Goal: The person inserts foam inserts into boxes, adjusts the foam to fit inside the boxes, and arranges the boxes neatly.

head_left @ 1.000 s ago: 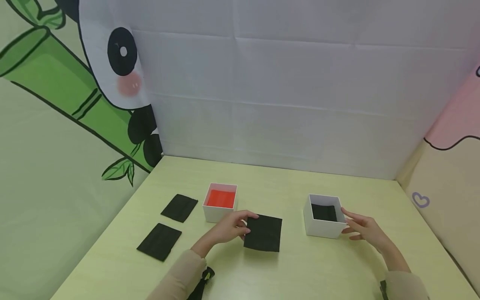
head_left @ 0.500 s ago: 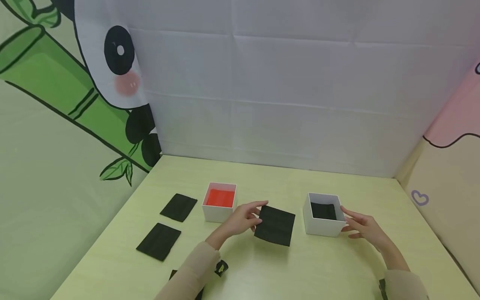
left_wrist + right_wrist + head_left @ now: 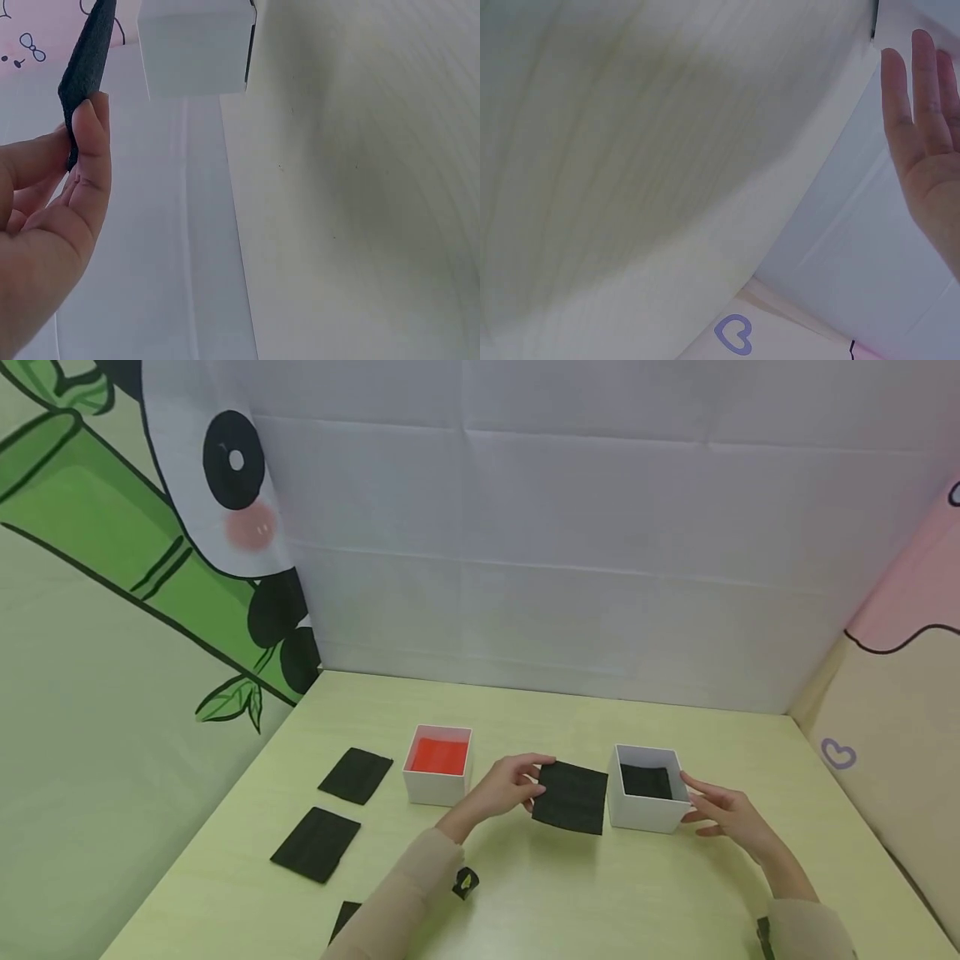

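While the left hand (image 3: pixel 506 788) pinches a black square (image 3: pixel 572 798), right hand (image 3: pixel 737 823) spread, a sleeve (image 3: pixel 405 893) partly hides another piece (image 3: pixel 343 918).

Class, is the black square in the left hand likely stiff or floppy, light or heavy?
The black square seems fairly stiff: pinched by the left hand at one side, it spreads nearly flat. Its thin edge suggests it is light.

1. Long plain beige fabric left sleeve (image 3: pixel 412 893), between six and seven o'clock in the head view, slightly puffy, rounded at its end.
2. Small black piece with a yellow-green mark (image 3: pixel 465 883), at that sleeve end's five o'clock.
3. Matching beige fabric right sleeve (image 3: pixel 813 932), four o'clock; dark narrow piece (image 3: pixel 765 937) along its nine-o'clock edge.
4. Left grip (image 3: pixel 506 787), right grip (image 3: pixel 729 820): bare.
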The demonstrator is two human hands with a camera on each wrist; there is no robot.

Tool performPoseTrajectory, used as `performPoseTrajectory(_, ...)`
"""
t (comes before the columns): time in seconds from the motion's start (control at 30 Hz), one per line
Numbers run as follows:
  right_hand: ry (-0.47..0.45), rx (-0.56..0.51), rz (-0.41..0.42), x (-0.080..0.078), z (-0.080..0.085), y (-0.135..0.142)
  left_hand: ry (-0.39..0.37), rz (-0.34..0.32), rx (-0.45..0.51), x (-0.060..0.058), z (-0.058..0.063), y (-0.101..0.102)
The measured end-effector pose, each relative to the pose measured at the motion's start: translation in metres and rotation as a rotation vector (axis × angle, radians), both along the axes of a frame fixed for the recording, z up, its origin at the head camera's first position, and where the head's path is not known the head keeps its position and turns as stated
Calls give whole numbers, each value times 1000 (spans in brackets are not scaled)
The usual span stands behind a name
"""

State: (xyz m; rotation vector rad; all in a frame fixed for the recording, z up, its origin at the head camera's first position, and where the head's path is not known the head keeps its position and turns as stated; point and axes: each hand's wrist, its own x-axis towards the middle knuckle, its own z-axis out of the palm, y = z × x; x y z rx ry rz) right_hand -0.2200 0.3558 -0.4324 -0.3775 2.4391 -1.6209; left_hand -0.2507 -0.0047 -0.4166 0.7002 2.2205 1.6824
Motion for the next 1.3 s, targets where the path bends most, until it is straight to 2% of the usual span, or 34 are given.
performPoseTrajectory(0.17,-3,9,-2,-1,0,0,8,11,6,-5,3,10)
performPoseTrajectory(0.43,-20,10,-11,-1,-1,-1,32,21,-8,-9,15,23)
performPoseTrajectory(0.73,-19,19,-16,0,-2,-1,14,35,-13,-30,11,38)
performPoseTrajectory(0.97,-19,17,-24,1,-2,-1,11,36,-50,-36,17,57)
performPoseTrajectory(1.3,-11,13,-19,0,-3,-1,44,60,-154,-49,14,81)
